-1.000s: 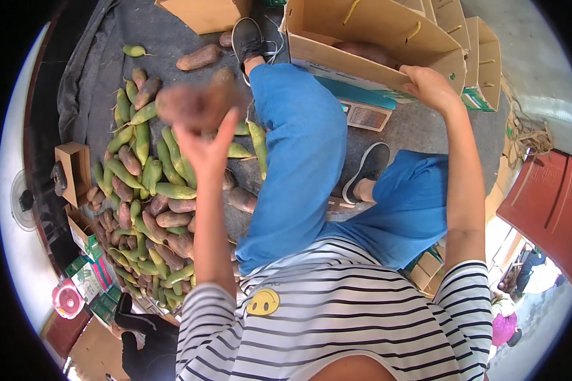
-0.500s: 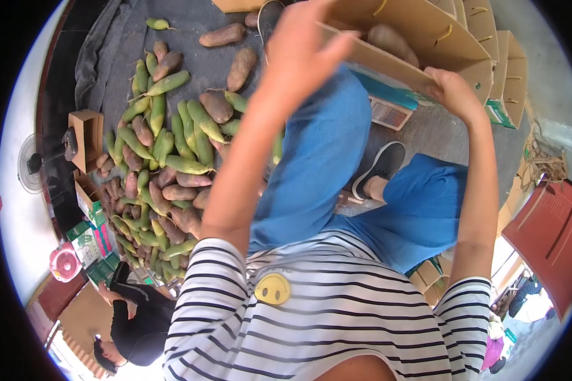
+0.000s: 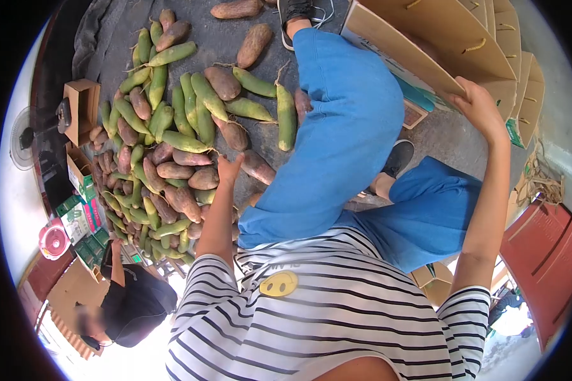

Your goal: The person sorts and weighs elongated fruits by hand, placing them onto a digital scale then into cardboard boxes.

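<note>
My left hand [image 3: 229, 167] is low over the pile, beside purple-brown tubers [image 3: 203, 178] and green radish-like roots [image 3: 187, 141], its visible fingers apart and nothing seen in them. My right hand [image 3: 476, 105] grips the near wall of an open cardboard box [image 3: 397, 41] at the upper right. That wall hides most of the box's inside. Between my left hand and the box is my leg in blue trousers [image 3: 343, 120]. Close to that leg, a long green root [image 3: 286, 117] and a brown tuber [image 3: 255, 45] lie on the dark sheet.
More cardboard boxes [image 3: 529, 101] with rope handles stand behind the held one. On the left are a small open box [image 3: 81, 113], a fan [image 3: 23, 138] and a pink round object [image 3: 54, 239]. A person in black [image 3: 136, 305] is at the lower left, beside green boxes.
My left hand has moved from the box down and left to the pile. My right hand has stayed on the box wall. The view has shifted, and the tuber seen inside the box is now hidden.
</note>
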`<state>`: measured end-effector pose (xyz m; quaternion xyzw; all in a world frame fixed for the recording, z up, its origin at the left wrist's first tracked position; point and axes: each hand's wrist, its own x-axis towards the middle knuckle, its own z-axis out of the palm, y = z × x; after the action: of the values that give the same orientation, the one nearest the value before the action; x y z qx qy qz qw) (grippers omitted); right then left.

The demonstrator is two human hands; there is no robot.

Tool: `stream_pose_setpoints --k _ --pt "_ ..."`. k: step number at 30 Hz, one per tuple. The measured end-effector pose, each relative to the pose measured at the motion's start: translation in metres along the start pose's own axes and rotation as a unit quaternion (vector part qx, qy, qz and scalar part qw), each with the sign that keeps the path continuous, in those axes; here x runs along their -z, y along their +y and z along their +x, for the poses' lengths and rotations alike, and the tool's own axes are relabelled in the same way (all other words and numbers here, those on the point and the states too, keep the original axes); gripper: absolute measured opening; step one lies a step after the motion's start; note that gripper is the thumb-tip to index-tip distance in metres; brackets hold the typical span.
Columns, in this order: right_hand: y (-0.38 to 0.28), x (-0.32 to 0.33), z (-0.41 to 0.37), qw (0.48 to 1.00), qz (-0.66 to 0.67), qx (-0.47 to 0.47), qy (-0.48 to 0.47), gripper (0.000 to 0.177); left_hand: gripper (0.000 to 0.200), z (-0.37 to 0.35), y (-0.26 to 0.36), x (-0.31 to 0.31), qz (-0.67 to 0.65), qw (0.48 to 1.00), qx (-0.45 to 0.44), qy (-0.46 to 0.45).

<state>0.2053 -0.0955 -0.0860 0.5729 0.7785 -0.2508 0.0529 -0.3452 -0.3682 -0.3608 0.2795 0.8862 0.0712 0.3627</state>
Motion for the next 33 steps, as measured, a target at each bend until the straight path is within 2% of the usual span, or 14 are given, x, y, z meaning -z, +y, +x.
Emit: stream_pose_setpoints --k 3,6,9,12,14,16,18,21,24,25,26,27,29,33 --pt "0.001 0.001 0.001 1.000 0.008 -0.010 -0.005 0.020 0.098 0.017 0.010 -0.010 -0.037 0.993 -0.057 0.099" --pt "-0.001 0.001 0.003 1.000 0.014 -0.010 -0.004 0.020 0.105 0.040 0.026 -0.019 0.000 0.992 -0.044 0.118" --pt "0.000 0.002 0.004 1.000 0.002 -0.014 -0.010 0.020 0.110 0.057 0.042 -0.023 -0.102 0.993 0.028 0.055" --pt "-0.002 0.001 0.001 1.000 -0.011 -0.005 0.015 0.019 0.110 0.074 0.044 -0.034 -0.086 0.989 0.108 0.050" --pt "-0.004 0.001 0.000 0.999 -0.013 0.001 0.030 0.019 0.095 0.078 0.048 -0.035 -0.195 0.965 0.172 -0.024" --pt "-0.003 0.002 -0.001 0.999 -0.012 -0.006 0.032 0.019 0.084 0.056 0.071 -0.019 -0.309 0.902 0.272 -0.130" --pt "0.002 0.001 0.001 1.000 -0.018 -0.007 0.017 0.020 0.064 0.030 0.082 -0.006 -0.472 0.803 0.251 -0.265" --pt "0.001 0.004 -0.001 0.999 -0.026 -0.024 0.007 0.021 0.053 -0.030 0.119 0.019 -0.520 0.757 0.201 -0.341" --pt "0.005 0.000 -0.002 0.999 -0.033 -0.026 0.014 0.021 0.054 -0.082 0.181 0.045 -0.471 0.836 0.023 -0.280" --pt "0.007 -0.002 -0.002 0.999 -0.036 -0.022 0.017 0.020 0.060 -0.094 0.207 0.056 -0.464 0.837 -0.060 -0.283" --pt "0.007 -0.004 -0.002 0.999 -0.033 -0.020 0.018 0.020 0.065 -0.100 0.232 0.062 -0.438 0.845 -0.178 -0.250" --pt "0.008 -0.005 -0.002 0.999 -0.032 -0.019 0.020 0.019 0.069 -0.124 0.270 0.076 -0.398 0.859 -0.244 -0.209" --pt "0.008 -0.004 -0.002 0.999 -0.034 -0.018 0.022 0.019 0.071 -0.143 0.327 0.092 -0.330 0.836 -0.405 -0.168" --pt "0.010 -0.005 -0.002 0.999 -0.041 -0.016 0.022 0.020 0.073 -0.181 0.433 0.096 -0.209 0.764 -0.599 -0.114"
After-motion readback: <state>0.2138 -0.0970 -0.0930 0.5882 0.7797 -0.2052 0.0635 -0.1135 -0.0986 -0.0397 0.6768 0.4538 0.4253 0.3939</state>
